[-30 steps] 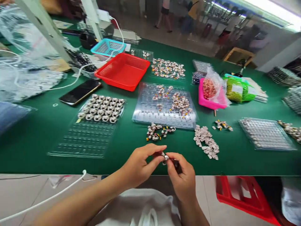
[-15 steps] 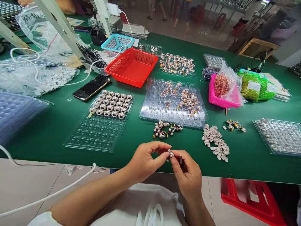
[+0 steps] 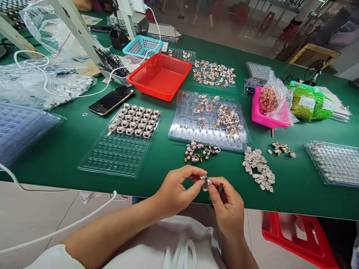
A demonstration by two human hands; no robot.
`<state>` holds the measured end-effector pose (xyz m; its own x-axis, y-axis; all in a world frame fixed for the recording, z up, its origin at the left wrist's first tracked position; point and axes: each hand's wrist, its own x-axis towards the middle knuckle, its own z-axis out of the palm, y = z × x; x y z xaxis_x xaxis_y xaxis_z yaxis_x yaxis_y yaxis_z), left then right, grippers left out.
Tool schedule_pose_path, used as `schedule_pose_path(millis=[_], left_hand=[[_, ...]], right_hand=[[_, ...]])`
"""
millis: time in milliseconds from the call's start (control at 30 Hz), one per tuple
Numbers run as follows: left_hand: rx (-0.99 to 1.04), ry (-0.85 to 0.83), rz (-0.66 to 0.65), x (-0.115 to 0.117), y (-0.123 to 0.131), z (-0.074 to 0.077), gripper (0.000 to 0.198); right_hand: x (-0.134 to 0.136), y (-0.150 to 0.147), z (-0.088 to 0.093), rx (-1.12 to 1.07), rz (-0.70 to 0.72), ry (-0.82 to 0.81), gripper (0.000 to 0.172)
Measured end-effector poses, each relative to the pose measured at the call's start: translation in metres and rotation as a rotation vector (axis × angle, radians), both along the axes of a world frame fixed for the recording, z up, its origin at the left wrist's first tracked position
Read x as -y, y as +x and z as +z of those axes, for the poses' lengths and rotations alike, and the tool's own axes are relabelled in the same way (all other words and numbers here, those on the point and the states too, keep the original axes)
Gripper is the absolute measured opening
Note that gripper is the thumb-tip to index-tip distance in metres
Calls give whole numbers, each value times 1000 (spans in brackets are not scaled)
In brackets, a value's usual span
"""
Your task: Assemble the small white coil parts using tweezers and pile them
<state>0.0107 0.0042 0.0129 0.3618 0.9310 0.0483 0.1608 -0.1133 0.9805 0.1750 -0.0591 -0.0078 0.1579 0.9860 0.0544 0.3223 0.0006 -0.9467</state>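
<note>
Near the table's front edge, my left hand [image 3: 176,190] and my right hand [image 3: 229,209] come together. Their fingertips pinch a small shiny earbud-like part [image 3: 206,184], rounded and silvery with something dark inside. A dark, flat metal tool [image 3: 221,188], its kind unclear, sticks up between the fingers of my right hand. Just beyond the hands lies a cluster of small wired pieces [image 3: 193,151] with orange tabs. Right of them is a pile of pale oval shells [image 3: 258,168]. To the left, a clear tray [image 3: 112,157] carries rows of rounded silvery pieces [image 3: 137,120].
Behind the hands is a stack of clear trays [image 3: 185,129] with wired pieces on top. Farther back stand a red basket [image 3: 159,76], a blue basket [image 3: 143,46] and a pink basket [image 3: 269,118]. A phone [image 3: 110,101] lies at left; a red stool [image 3: 300,235] is below right.
Both hands have shifted slightly right in view, along with the whole scene. The pinched part is turned a little, showing more of its dark inside.
</note>
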Motion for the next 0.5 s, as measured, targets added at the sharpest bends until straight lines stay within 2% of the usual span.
schedule_pose_path(millis=[267,500], left_hand=[[20,-13,-18,-2,-2,2,11],[-16,161,-51,-2,-6,3,14]], right_hand=[[0,0,4,27,14,18,13],[-2,1,8,-62,90,18,13]])
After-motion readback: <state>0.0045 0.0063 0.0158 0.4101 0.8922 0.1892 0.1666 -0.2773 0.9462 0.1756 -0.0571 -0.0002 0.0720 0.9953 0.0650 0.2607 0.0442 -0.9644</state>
